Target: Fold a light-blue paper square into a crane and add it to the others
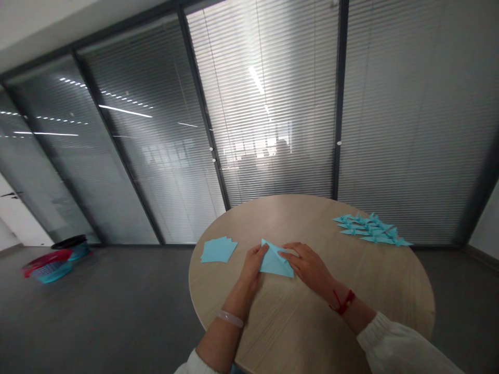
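Observation:
A sheet of light blue origami paper (275, 262), folded into a rough triangle, lies on the round wooden table (296, 218). My left hand (254, 263) holds its left side, with the fingers against the paper. My right hand (306, 265) comes in from the right, its fingertips pressing on the upper right of the fold. A stack of square blue paper sheets (219, 249) lies to the left of my left hand. Several folded blue paper cranes (370, 229) lie in a heap near the table's far right edge.
A pale band circles my left wrist and a red cord my right. Beyond the table stand floor-to-ceiling glass partitions with blinds (273, 130). A red and teal laundry basket (49, 266) and a dark round bin (70, 244) sit on the grey floor at left.

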Tool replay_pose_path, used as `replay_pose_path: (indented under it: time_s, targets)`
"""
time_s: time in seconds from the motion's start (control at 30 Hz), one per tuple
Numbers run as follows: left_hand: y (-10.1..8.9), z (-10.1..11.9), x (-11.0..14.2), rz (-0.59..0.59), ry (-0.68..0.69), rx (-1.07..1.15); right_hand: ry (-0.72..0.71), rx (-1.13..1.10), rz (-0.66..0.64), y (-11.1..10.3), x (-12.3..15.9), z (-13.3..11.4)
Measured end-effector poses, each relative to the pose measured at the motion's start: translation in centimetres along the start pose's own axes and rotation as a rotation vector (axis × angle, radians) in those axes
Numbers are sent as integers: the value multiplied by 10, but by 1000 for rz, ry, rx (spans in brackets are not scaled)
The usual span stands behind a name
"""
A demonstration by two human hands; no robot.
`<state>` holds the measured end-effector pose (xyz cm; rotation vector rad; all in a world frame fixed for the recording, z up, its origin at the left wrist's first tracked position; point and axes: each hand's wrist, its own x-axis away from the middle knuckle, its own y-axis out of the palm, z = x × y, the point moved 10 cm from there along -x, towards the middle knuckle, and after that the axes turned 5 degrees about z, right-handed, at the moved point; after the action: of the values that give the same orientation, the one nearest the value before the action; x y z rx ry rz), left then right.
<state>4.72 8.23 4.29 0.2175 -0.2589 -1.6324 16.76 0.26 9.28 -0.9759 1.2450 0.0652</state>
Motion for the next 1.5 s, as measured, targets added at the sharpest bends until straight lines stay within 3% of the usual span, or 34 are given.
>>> replay_pose_path:
  time_s: [0.27,0.43,0.57,0.63,0.73,0.8,0.87,1.13,1.5]
  targets:
    - [6,9,3,-57,63,-7,10,-22,-34,7,1,1]
    - [8,4,3,-62,19,-76,22,-129,-51,6,0,-2]
    - [6,8,1,-60,75,-108,75,-251,-56,2,-2,-1]
    - [6,12,1,-61,111,-148,178,-361,-20,1,-2,10]
    - [9,16,2,-76,159,-233,472,-574,-11,14,6,40]
    - [12,18,3,-98,192,-290,658,-693,-91,33,16,53]
    - [14,18,3,-112,217,-341,729,-774,-169,47,21,54]
    - [13,16,0,-100,244,-421,743,-819,-236,67,28,56]
    - [13,15,0,-103,247,-440,786,-845,-221,71,30,58]
